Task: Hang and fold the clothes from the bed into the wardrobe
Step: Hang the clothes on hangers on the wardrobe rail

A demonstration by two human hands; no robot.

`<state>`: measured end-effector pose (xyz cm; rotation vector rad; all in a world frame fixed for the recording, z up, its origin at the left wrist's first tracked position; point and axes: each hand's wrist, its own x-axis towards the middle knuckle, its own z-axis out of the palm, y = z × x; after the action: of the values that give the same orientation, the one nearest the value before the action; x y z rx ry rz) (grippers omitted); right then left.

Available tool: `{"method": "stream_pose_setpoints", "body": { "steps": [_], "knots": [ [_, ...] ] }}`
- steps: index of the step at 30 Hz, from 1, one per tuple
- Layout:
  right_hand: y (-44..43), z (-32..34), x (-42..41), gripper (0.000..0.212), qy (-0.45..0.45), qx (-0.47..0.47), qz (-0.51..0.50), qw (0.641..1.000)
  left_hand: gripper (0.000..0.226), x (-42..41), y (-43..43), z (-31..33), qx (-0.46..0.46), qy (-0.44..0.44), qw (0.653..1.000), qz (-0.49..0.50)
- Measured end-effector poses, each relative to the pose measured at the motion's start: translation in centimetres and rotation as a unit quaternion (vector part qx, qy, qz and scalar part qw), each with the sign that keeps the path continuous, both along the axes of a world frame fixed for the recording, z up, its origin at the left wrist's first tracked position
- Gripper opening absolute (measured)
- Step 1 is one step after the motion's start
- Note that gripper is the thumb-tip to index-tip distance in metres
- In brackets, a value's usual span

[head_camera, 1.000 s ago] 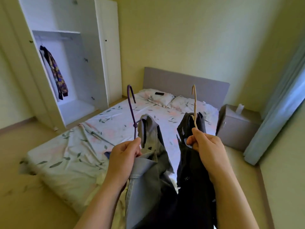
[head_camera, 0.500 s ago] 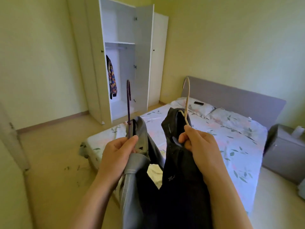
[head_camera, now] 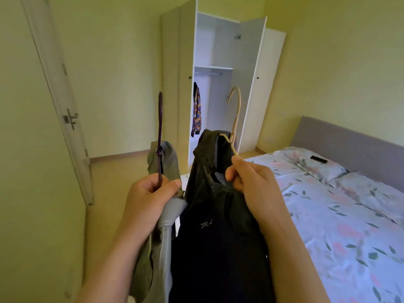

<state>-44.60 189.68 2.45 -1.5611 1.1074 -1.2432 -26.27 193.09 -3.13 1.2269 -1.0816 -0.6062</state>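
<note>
Clothes on two hangers, held up near the camera, in front of the open wardrobe point(head_camera: 227, 62).

Left hand point(head_camera: 150, 197): clenched round the stem of a purple hanger point(head_camera: 160, 127), hook upright. Grey garment point(head_camera: 162, 215) draped on it, hanging down past the wrist.

Right hand point(head_camera: 251, 182): fingers pinched on the stem of a beige hanger point(head_camera: 236, 114), hook curved to the left. Black garment point(head_camera: 218, 226) on it, small pale lettering on the front, hanging between the two forearms. Black and grey garments touching side by side, grey on the left.

Far centre: white wardrobe, doors swung open, shelf up high with a rail just under it. One patterned multicoloured garment point(head_camera: 196, 110) hanging inside at the left.

Right: bed point(head_camera: 349, 215) with a floral sheet, grey headboard point(head_camera: 349, 138) at the far side, pillows against it. Small dark flat object point(head_camera: 318, 159) on the far pillow; cannot tell what it is.

Left: pale room door point(head_camera: 61, 106) with a metal handle point(head_camera: 71, 118), near the camera. Yellow-green walls all round, light floor below.
</note>
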Motion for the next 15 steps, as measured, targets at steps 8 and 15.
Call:
{"method": "stream_pose_setpoints", "body": {
  "steps": [8, 15],
  "knots": [
    [-4.5, -1.3, 4.3, 0.053, 0.009, 0.010, 0.103, 0.995, 0.041, 3.2, -1.5, -1.0, 0.026, 0.009, 0.996, 0.081],
    [-9.1, -2.0, 11.7, 0.051, 0.025, 0.031, 0.143, 0.989, 0.053, 9.7, -4.6, -0.7, 0.044, 0.009, 0.994, 0.098]
  ]
}}
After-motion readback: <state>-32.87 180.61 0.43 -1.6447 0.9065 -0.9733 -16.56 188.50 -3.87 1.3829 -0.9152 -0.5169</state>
